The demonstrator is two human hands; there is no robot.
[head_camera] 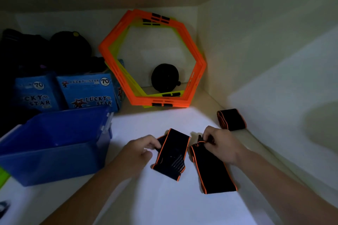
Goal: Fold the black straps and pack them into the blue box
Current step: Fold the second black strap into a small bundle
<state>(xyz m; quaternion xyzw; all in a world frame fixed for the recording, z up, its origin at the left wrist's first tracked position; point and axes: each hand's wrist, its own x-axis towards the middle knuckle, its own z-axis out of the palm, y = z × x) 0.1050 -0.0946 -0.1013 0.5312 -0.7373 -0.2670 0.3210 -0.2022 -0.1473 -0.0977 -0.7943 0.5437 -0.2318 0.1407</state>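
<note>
Two black straps with orange edges lie side by side on the white surface. My left hand (140,149) pinches the far left edge of the left strap (172,153). My right hand (220,143) pinches the far end of the right strap (213,170), which bunches up there. A third strap (231,119), folded, rests farther back on the right, apart from both hands. The blue box (54,144) stands open to the left of my left hand; its inside is dark and I cannot tell what it holds.
Orange and yellow hexagon frames (151,58) lean against the back wall with a black round object (164,77) behind them. Blue Lucky Star cartons (87,91) and dark bags (45,51) sit behind the blue box. A white wall rises close on the right.
</note>
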